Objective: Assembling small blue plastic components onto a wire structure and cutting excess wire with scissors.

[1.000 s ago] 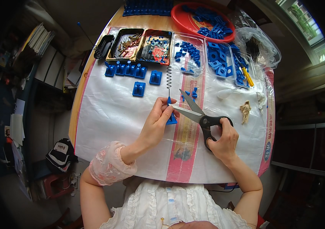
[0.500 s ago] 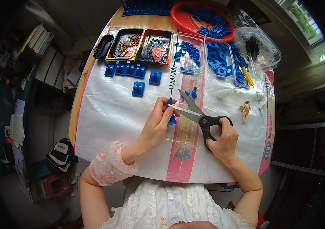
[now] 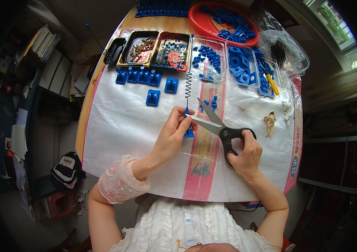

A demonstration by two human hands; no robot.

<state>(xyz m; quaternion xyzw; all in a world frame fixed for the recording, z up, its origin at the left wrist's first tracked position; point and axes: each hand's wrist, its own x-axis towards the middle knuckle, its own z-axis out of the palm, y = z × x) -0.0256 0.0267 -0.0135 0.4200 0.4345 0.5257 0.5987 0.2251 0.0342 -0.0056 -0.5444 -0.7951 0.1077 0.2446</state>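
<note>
My left hand (image 3: 177,126) pinches a small blue plastic piece (image 3: 189,133) with a dark coiled spring wire (image 3: 188,86) rising from it; the fingers cover much of the piece. The wire stretches away from me to a blue tip beside the trays. In my right hand (image 3: 247,153) are large black-handled scissors (image 3: 225,133), fingers through the handle loops. Their blades are spread, and the lower blade's tip meets the left fingertips at the blue piece. Past the upper blade lie a few small blue parts (image 3: 214,102).
Along the far side stand a tray of brass-coloured screws (image 3: 144,47), a tray of small nuts (image 3: 172,52) and clear boxes of blue parts (image 3: 241,65). Several blue blocks (image 3: 153,97) sit at left. Beyond are a red basin (image 3: 195,21) and a yellow-handled tool (image 3: 273,85).
The spring wire's far end has shifted slightly to the left. Both hands and the scissors stay almost in place, with the blades still spread.
</note>
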